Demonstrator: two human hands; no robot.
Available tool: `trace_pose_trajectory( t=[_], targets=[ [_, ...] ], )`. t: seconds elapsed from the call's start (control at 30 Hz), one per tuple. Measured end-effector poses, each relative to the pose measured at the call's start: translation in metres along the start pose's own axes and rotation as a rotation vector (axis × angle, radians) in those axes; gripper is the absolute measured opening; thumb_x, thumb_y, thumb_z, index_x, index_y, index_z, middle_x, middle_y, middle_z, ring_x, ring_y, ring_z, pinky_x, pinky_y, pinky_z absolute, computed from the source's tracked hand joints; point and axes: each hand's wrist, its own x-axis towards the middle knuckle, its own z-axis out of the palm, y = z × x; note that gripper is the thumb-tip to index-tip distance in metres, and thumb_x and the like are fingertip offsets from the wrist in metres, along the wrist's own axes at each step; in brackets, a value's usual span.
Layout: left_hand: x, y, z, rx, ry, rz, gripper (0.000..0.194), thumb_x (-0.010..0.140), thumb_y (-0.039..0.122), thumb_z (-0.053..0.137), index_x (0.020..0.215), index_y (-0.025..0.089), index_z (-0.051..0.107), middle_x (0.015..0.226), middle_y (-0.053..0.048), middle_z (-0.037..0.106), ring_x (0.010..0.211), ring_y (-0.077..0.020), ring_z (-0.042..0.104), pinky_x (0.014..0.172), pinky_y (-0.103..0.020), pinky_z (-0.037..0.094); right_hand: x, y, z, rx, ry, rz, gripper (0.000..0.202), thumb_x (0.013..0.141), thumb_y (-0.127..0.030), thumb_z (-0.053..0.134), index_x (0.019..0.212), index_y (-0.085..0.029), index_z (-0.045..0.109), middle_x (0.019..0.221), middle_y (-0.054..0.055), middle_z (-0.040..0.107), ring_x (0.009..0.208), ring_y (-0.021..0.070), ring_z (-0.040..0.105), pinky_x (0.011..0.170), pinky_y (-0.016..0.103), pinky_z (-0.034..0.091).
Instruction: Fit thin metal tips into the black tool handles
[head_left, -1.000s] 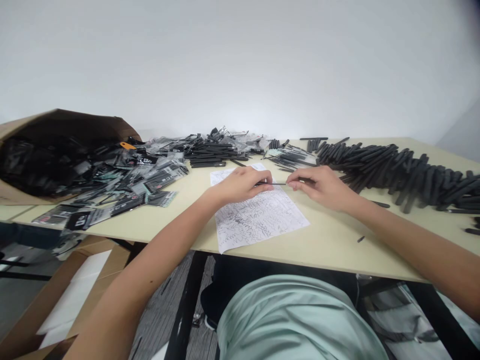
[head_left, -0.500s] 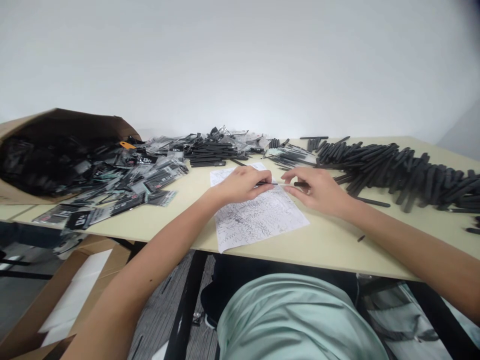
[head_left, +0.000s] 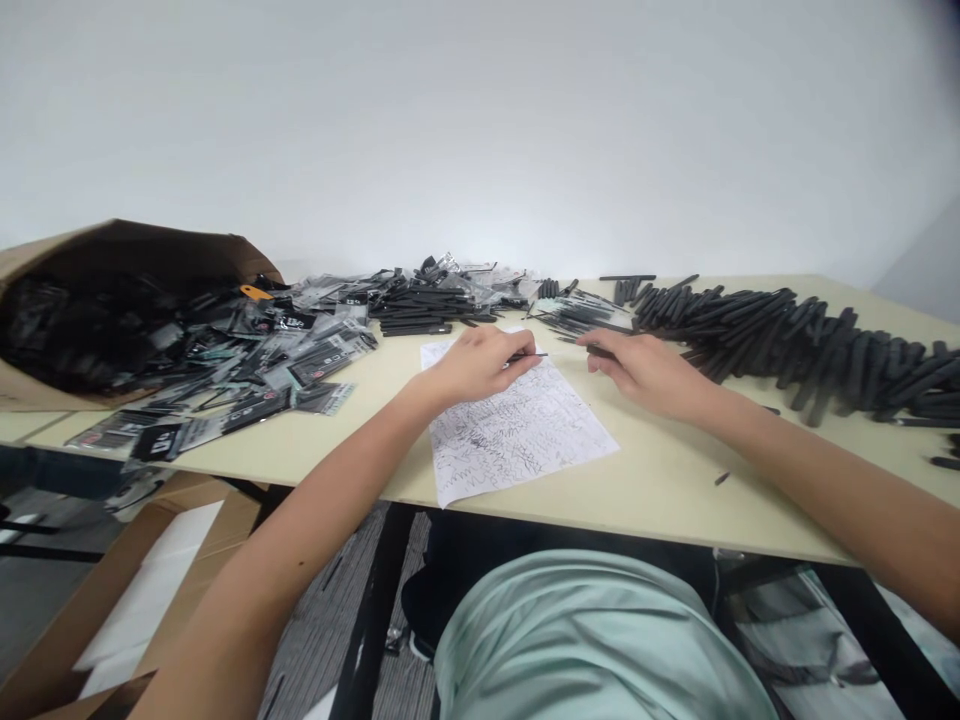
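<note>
My left hand (head_left: pixel 486 360) is over the upper part of a scribbled white paper sheet (head_left: pixel 521 440), its fingers closed on a slim dark pen (head_left: pixel 541 355) whose thin end sticks out to the right. Most of that pen is hidden in the grip. To the right, my right hand (head_left: pixel 645 370) is raised a little above the table, fingers curled round a black pen barrel (head_left: pixel 598 350) that shows only in part. A gap separates the two hands. Just beyond them lies a bunch of thin refill-like sticks (head_left: pixel 581 315).
Black pen barrels (head_left: pixel 780 335) are heaped along the right. More black pens (head_left: pixel 424 308) lie behind the paper. At left, a tipped cardboard box (head_left: pixel 135 235) spills printed plastic packets (head_left: pixel 330 350). One small dark piece (head_left: pixel 721 479) lies near the table's front edge.
My hands have moved slightly farther apart, the right one shifting a little right and up. The pen end at my left hand has risen slightly.
</note>
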Motion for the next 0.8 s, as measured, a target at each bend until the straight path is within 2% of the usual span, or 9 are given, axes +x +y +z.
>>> trace_pose_trajectory(
  t=[0.2, 0.57, 0.7, 0.8],
  targets=[
    [0.000, -0.001, 0.001, -0.019, -0.015, 0.015, 0.031, 0.104, 0.041, 0.042, 0.100, 0.019, 0.062, 0.072, -0.001, 0.063, 0.066, -0.0159, 0.055, 0.066, -0.028, 0.034, -0.001, 0.004, 0.000, -0.017, 0.054, -0.075, 0.027, 0.099, -0.029, 0.046, 0.118, -0.020, 0.063, 0.098, 0.009, 0.075, 0.079, 0.0244, 0.069, 0.073, 0.034, 0.048],
    [0.000, 0.002, -0.001, -0.027, -0.047, 0.022, 0.030, 0.104, 0.040, 0.042, 0.100, 0.019, 0.063, 0.079, -0.002, 0.067, 0.072, -0.0164, 0.057, 0.070, -0.029, 0.035, -0.001, 0.003, 0.002, -0.003, 0.051, -0.128, 0.026, 0.101, -0.032, 0.046, 0.117, -0.020, 0.062, 0.092, 0.006, 0.074, 0.075, 0.0227, 0.067, 0.070, 0.033, 0.045],
    [0.000, 0.004, -0.001, -0.055, -0.073, 0.039, 0.031, 0.105, 0.041, 0.043, 0.099, 0.019, 0.065, 0.079, -0.002, 0.068, 0.073, -0.0161, 0.058, 0.071, -0.028, 0.035, -0.002, -0.004, 0.002, -0.002, 0.042, -0.145, 0.024, 0.101, -0.033, 0.047, 0.117, -0.022, 0.061, 0.101, 0.006, 0.076, 0.080, 0.0237, 0.070, 0.072, 0.034, 0.047],
    [0.000, 0.006, -0.001, -0.072, -0.067, 0.054, 0.036, 0.105, 0.044, 0.041, 0.099, 0.020, 0.067, 0.077, -0.001, 0.068, 0.071, -0.0155, 0.059, 0.069, -0.028, 0.035, -0.004, -0.010, 0.004, 0.008, 0.051, -0.094, 0.024, 0.100, -0.037, 0.052, 0.116, -0.022, 0.058, 0.105, 0.007, 0.077, 0.086, 0.0264, 0.072, 0.073, 0.035, 0.048]
  ],
)
